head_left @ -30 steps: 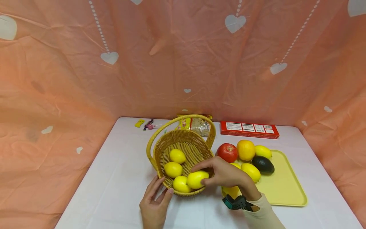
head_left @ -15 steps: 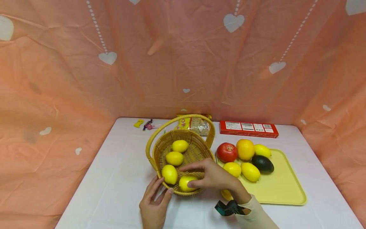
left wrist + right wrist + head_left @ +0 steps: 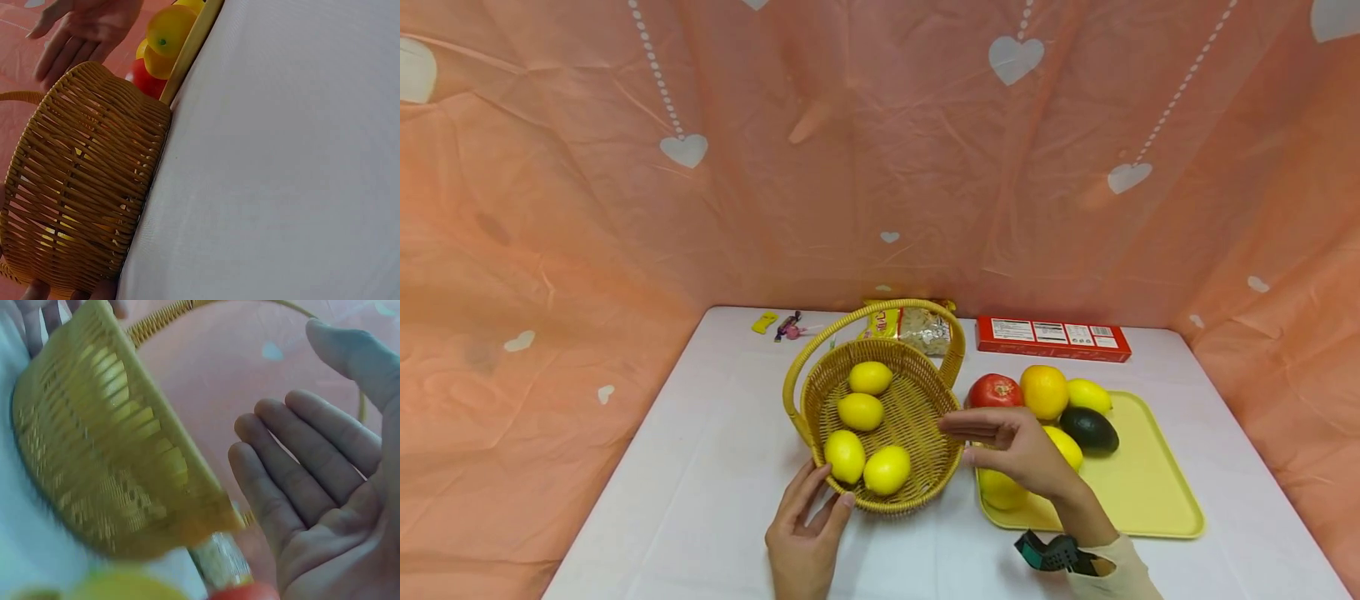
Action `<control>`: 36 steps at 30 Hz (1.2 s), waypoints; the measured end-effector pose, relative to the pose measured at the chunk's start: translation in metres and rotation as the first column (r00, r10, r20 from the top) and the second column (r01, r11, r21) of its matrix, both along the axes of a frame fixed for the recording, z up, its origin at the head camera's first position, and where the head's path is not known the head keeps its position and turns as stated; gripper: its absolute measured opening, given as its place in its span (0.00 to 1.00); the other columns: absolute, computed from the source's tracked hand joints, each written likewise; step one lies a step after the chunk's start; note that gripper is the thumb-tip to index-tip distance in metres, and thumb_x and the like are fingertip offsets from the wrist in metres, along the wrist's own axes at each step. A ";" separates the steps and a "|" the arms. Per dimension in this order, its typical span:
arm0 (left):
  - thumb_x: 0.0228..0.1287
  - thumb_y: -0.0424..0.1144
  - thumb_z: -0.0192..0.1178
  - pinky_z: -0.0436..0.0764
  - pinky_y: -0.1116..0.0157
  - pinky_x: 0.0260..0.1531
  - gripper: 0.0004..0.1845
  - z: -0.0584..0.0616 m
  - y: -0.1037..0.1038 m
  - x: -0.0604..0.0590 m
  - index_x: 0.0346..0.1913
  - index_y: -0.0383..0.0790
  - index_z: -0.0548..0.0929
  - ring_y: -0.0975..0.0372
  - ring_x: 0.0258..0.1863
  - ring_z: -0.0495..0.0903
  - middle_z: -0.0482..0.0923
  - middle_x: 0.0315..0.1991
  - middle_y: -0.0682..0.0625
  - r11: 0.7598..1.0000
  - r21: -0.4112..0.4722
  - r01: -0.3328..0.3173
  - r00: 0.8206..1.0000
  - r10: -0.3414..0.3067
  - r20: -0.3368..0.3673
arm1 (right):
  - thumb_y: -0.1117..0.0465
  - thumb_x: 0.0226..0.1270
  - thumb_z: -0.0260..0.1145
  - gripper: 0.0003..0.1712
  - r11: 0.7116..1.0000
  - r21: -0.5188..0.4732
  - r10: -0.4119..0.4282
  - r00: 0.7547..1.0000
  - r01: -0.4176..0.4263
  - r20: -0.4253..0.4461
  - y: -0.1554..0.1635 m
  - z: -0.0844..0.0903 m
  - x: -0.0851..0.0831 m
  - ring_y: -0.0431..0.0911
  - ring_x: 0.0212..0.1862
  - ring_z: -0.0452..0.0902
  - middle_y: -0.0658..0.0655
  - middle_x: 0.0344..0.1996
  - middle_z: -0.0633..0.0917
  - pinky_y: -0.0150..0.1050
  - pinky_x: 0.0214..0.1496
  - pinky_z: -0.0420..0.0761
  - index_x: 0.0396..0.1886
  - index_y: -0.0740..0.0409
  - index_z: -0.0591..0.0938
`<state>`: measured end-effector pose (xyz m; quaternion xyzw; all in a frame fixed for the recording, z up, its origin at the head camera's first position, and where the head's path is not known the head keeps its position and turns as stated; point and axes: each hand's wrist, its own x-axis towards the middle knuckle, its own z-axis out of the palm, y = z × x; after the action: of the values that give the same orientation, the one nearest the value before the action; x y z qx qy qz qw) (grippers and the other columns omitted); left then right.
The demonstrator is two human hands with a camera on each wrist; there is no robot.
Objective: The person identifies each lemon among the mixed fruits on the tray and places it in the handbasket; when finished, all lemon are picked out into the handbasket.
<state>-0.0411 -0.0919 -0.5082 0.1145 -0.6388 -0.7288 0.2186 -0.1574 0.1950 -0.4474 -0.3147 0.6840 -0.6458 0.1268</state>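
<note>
A wicker basket (image 3: pixel 917 412) with an arched handle stands on the table and holds several lemons (image 3: pixel 887 470). My left hand (image 3: pixel 805 533) grips its near left side, fingertips at the rim and thumb along the front wall. In the left wrist view, only fingertips (image 3: pixel 37 290) show at the basket's lower edge. My right hand (image 3: pixel 1026 450) hangs over the gap between basket and tray, fingers straight and holding nothing. The right wrist view shows its bare palm (image 3: pixel 337 544). Beneath it on the yellow tray (image 3: pixel 1135 492) lies a lemon (image 3: pixel 1002 490); another is partly hidden behind the hand.
On the tray also sit a red pomegranate (image 3: pixel 995 392), an orange (image 3: pixel 1043 392), a lemon (image 3: pixel 1090 396) and a dark avocado (image 3: pixel 1088 431). Behind are a red box (image 3: pixel 1052 339), a food bag (image 3: pixel 917 329) and small candies (image 3: pixel 786 325). A pink curtain (image 3: pixel 880 167) surrounds the table.
My right hand has let go of a lemon inside the basket and moved out to the right, over the tray's edge. The basket's lemons have shifted. My left hand stays on the basket.
</note>
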 end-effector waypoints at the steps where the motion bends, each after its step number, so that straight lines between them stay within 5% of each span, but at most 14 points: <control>1: 0.63 0.20 0.75 0.92 0.66 0.57 0.25 0.000 0.000 0.000 0.64 0.26 0.87 0.69 0.61 0.86 0.75 0.72 0.35 1.000 -0.001 0.000 1.000 0.000 0.002 | 0.74 0.75 0.69 0.23 1.000 0.001 -0.015 1.000 0.015 0.005 0.007 -0.001 0.001 0.48 0.65 0.88 0.71 0.62 0.88 0.42 0.69 0.90 0.68 0.73 0.83; 7: 0.63 0.20 0.75 0.92 0.67 0.57 0.25 -0.001 0.000 0.000 0.63 0.26 0.87 0.69 0.61 0.86 0.75 0.72 0.35 1.000 0.001 -0.005 1.000 0.005 0.002 | 0.80 0.75 0.64 0.24 0.988 0.002 -0.154 0.988 0.154 -0.016 0.049 -0.005 0.010 0.47 0.64 0.89 0.55 0.63 0.90 0.38 0.66 0.90 0.69 0.78 0.80; 13: 0.62 0.19 0.76 0.92 0.67 0.57 0.25 -0.002 -0.001 -0.001 0.63 0.26 0.87 0.68 0.61 0.86 0.76 0.71 0.36 1.000 0.003 -0.007 1.000 0.007 -0.003 | 0.80 0.75 0.66 0.25 0.937 0.068 -0.341 0.939 0.344 -0.054 0.087 -0.004 0.018 0.39 0.62 0.89 0.49 0.62 0.91 0.30 0.64 0.89 0.69 0.78 0.79; 17: 0.62 0.19 0.76 0.92 0.67 0.57 0.25 -0.003 -0.001 -0.001 0.63 0.26 0.87 0.68 0.61 0.86 0.76 0.71 0.36 1.000 0.004 -0.011 1.000 0.011 -0.003 | 0.70 0.77 0.73 0.26 0.861 0.236 -0.438 0.893 0.450 -0.104 0.104 -0.008 0.021 0.30 0.62 0.85 0.54 0.64 0.90 0.22 0.63 0.86 0.71 0.70 0.81; 20: 0.62 0.19 0.75 0.92 0.67 0.57 0.25 -0.003 -0.001 -0.001 0.63 0.26 0.86 0.68 0.61 0.86 0.76 0.71 0.36 1.000 0.005 -0.012 1.000 0.012 -0.004 | 0.59 0.76 0.77 0.28 0.776 0.395 -0.470 0.869 0.492 -0.158 0.110 -0.013 0.024 0.23 0.62 0.81 0.56 0.65 0.89 0.16 0.63 0.81 0.72 0.60 0.84; 23: 0.62 0.19 0.75 0.91 0.68 0.57 0.25 -0.002 -0.001 -0.001 0.63 0.26 0.86 0.68 0.61 0.86 0.75 0.71 0.36 1.000 0.007 -0.010 1.000 0.010 -0.001 | 0.54 0.72 0.80 0.30 0.705 0.503 -0.481 0.858 0.500 -0.180 0.111 -0.016 0.029 0.18 0.60 0.75 0.57 0.65 0.89 0.13 0.62 0.77 0.71 0.55 0.86; 26: 0.63 0.20 0.75 0.91 0.68 0.57 0.25 -0.002 -0.001 -0.001 0.64 0.26 0.87 0.68 0.61 0.86 0.75 0.72 0.35 1.000 0.010 -0.008 1.000 0.008 0.005 | 0.54 0.68 0.83 0.31 0.664 0.554 -0.495 0.850 0.503 -0.179 0.111 -0.019 0.036 0.14 0.59 0.70 0.55 0.64 0.90 0.12 0.61 0.75 0.69 0.52 0.88; 36: 0.64 0.22 0.76 0.91 0.68 0.58 0.24 -0.001 -0.001 -0.001 0.63 0.29 0.88 0.66 0.62 0.86 0.75 0.72 0.35 1.000 -0.007 0.003 1.000 -0.003 0.003 | 0.60 0.66 0.83 0.31 0.706 0.516 -0.486 0.862 0.485 -0.145 0.127 -0.031 0.054 0.18 0.59 0.76 0.48 0.64 0.89 0.13 0.59 0.80 0.69 0.53 0.87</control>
<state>-0.0417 -0.0926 -0.5096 0.1140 -0.6418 -0.7267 0.2170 -0.1032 0.3222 -0.4785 -0.0750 0.8946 -0.4392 0.0356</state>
